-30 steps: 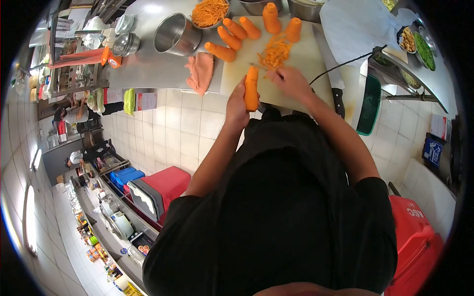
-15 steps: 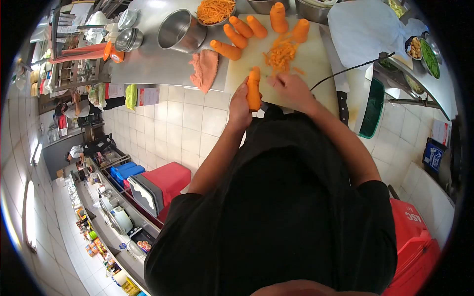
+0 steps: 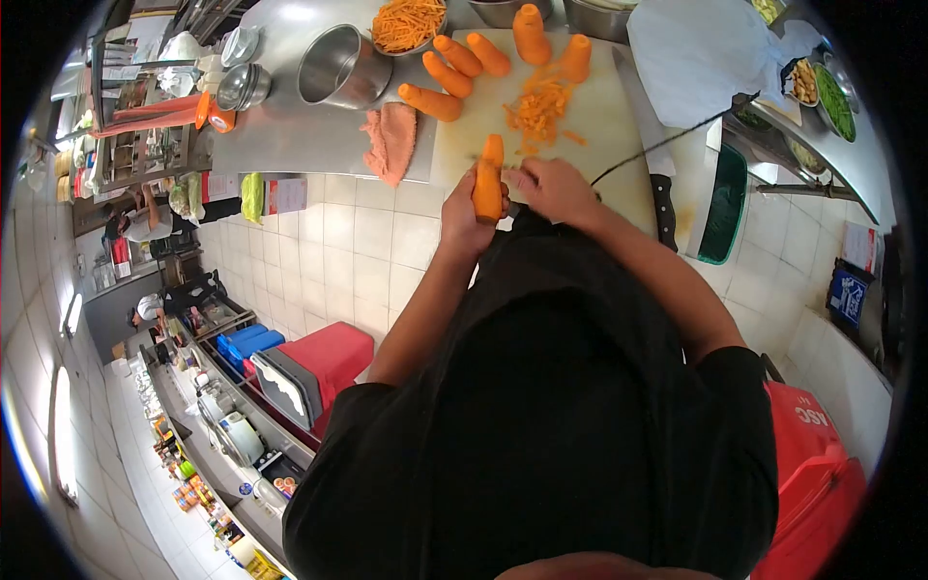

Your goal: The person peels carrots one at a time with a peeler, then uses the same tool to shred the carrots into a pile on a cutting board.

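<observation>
My left hand (image 3: 466,215) is wrapped round an orange carrot (image 3: 489,184), held upright near the front edge of the cutting board (image 3: 619,135). Just right of it, my right hand (image 3: 556,191) has its fingers closed beside the carrot; what they hold is too small to make out. Beyond my hands a pile of carrot pieces (image 3: 538,108) lies on the board. Several whole peeled carrots (image 3: 449,73) stand or lie behind and left of the pile. A knife with a black handle (image 3: 664,213) rests along the board's right side.
A pink cloth (image 3: 391,141), a steel pot (image 3: 344,68) and a bowl of carrot strips (image 3: 409,24) are at the left. At the right are a plastic sheet (image 3: 681,58) and a green bin (image 3: 723,208). Two people (image 3: 145,217) are at the far left.
My right hand has moved down and closer to the carrot in my left hand. The whole view has shifted slightly, and a person at the far left has moved.
</observation>
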Demonstrator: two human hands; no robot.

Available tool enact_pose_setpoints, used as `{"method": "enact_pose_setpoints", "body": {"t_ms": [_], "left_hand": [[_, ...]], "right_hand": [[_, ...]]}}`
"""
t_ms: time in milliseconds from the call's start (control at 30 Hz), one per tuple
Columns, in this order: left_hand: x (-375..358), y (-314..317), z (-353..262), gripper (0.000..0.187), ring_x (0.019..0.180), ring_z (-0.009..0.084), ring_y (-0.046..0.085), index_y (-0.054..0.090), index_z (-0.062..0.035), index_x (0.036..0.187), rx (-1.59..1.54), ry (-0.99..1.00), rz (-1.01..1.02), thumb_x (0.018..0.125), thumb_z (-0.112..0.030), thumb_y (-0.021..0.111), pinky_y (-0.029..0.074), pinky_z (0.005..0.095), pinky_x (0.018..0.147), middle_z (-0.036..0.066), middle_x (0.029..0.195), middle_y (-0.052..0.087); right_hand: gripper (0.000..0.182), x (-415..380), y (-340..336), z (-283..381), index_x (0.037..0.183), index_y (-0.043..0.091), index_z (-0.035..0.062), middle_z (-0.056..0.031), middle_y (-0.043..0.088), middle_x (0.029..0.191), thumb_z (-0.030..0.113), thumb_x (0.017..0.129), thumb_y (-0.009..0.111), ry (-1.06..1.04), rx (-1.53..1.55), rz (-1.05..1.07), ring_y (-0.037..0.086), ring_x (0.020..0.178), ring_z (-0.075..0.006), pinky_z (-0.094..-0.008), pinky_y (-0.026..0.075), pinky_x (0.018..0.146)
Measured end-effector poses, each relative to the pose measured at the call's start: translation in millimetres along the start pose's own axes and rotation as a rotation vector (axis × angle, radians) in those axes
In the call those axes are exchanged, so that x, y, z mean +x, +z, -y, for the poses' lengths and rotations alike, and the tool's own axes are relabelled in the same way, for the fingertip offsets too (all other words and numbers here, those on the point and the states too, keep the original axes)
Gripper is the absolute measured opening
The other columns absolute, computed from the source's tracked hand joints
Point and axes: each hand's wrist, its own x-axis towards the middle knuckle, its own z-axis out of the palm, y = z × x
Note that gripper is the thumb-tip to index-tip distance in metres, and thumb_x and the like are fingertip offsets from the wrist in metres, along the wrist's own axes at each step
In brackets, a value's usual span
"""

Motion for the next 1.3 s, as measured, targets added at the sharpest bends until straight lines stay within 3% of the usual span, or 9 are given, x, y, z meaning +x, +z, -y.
{"method": "enact_pose_setpoints", "body": {"t_ms": [100, 300, 400, 433, 767, 833, 1100, 1200, 1300], "left_hand": [[-6, 0, 1, 0.041, 0.072, 0.0219, 0.054, 0.045, -0.0104, 0.138, -0.034, -0.042, 0.057, 0.107, -0.032, 0.030, 0.045, 0.0331, 0.065, 0.013, 0.088, 0.057], [2, -2, 2, 0.038, 0.070, 0.0233, 0.055, 0.048, -0.0116, 0.134, 0.000, -0.032, 0.009, 0.107, -0.032, 0.031, 0.045, 0.0333, 0.063, 0.014, 0.087, 0.059], [0, -11, 1, 0.036, 0.071, 0.0228, 0.053, 0.050, -0.0072, 0.125, -0.078, -0.094, -0.012, 0.106, -0.033, 0.034, 0.045, 0.0321, 0.065, 0.014, 0.088, 0.058], [1, -13, -2, 0.036, 0.071, 0.0224, 0.053, 0.051, -0.0052, 0.121, -0.157, -0.142, -0.019, 0.106, -0.034, 0.035, 0.045, 0.0315, 0.065, 0.013, 0.089, 0.057], [-2, -15, -14, 0.036, 0.070, 0.0233, 0.054, 0.051, -0.0069, 0.125, -0.235, -0.202, 0.042, 0.106, -0.033, 0.035, 0.045, 0.0324, 0.062, 0.014, 0.087, 0.058], [-2, -28, -16, 0.038, 0.071, 0.0222, 0.052, 0.049, -0.0046, 0.128, -0.152, -0.152, 0.155, 0.106, -0.033, 0.036, 0.044, 0.0306, 0.064, 0.014, 0.087, 0.056], [38, -81, -65, 0.046, 0.076, 0.0162, 0.057, 0.044, -0.0066, 0.144, 0.381, 0.285, -0.116, 0.107, -0.031, 0.033, 0.048, 0.0302, 0.065, 0.010, 0.092, 0.060], [69, -105, -89, 0.045, 0.088, 0.0171, 0.061, 0.045, -0.0056, 0.146, 0.633, 0.406, -0.261, 0.106, -0.021, 0.031, 0.048, 0.0274, 0.076, 0.011, 0.107, 0.063], [101, -123, -108, 0.046, 0.132, 0.0235, 0.045, 0.044, -0.0042, 0.147, 1.371, 0.841, -0.416, 0.103, -0.013, 0.038, 0.038, 0.0319, 0.101, 0.016, 0.145, 0.046]], "right_hand": [[0.052, 29, -10, -37, 0.077, 0.063, 0.0007, -0.0239, 0.064, 0.075, 0.049, 0.094, 0.056, 0.091, 0.053, -0.125, 0.063, 0.074, -0.0445, -0.0517, 0.048, 0.066], [0.053, -9, -12, 15, 0.081, 0.065, -0.0003, -0.0232, 0.065, 0.075, 0.050, 0.095, 0.055, -0.037, 0.096, 0.142, 0.064, 0.074, -0.0430, -0.0520, 0.048, 0.066], [0.043, 7, -2, -8, 0.077, 0.063, 0.0007, -0.0215, 0.060, 0.068, 0.040, 0.095, 0.059, -0.064, 0.035, -0.042, 0.058, 0.059, -0.0369, -0.0434, 0.045, 0.058], [0.051, 14, -7, -13, 0.079, 0.064, 0.0011, -0.0229, 0.064, 0.073, 0.049, 0.095, 0.055, 0.070, 0.063, -0.010, 0.063, 0.073, -0.0433, -0.0516, 0.048, 0.066], [0.048, 19, -3, -13, 0.080, 0.063, -0.0012, -0.0241, 0.060, 0.070, 0.044, 0.096, 0.056, -0.002, 0.061, -0.112, 0.059, 0.066, -0.0435, -0.0489, 0.044, 0.060], [0.048, 38, -9, -38, 0.081, 0.062, -0.0016, -0.0245, 0.060, 0.071, 0.044, 0.096, 0.056, 0.076, 0.035, -0.148, 0.059, 0.067, -0.0436, -0.0488, 0.045, 0.061], [0.046, 21, -8, -40, 0.083, 0.065, 0.0014, -0.0206, 0.064, 0.072, 0.045, 0.095, 0.059, 0.162, 0.037, -0.092, 0.063, 0.068, -0.0397, -0.0465, 0.048, 0.062], [0.047, 27, -6, -43, 0.082, 0.064, 0.0015, -0.0200, 0.063, 0.071, 0.046, 0.094, 0.059, 0.174, 0.033, -0.123, 0.062, 0.066, -0.0391, -0.0466, 0.047, 0.061], [0.047, 27, -7, -41, 0.082, 0.064, 0.0014, -0.0201, 0.062, 0.070, 0.046, 0.095, 0.059, 0.199, 0.052, -0.114, 0.061, 0.066, -0.0397, -0.0469, 0.047, 0.061]]}}
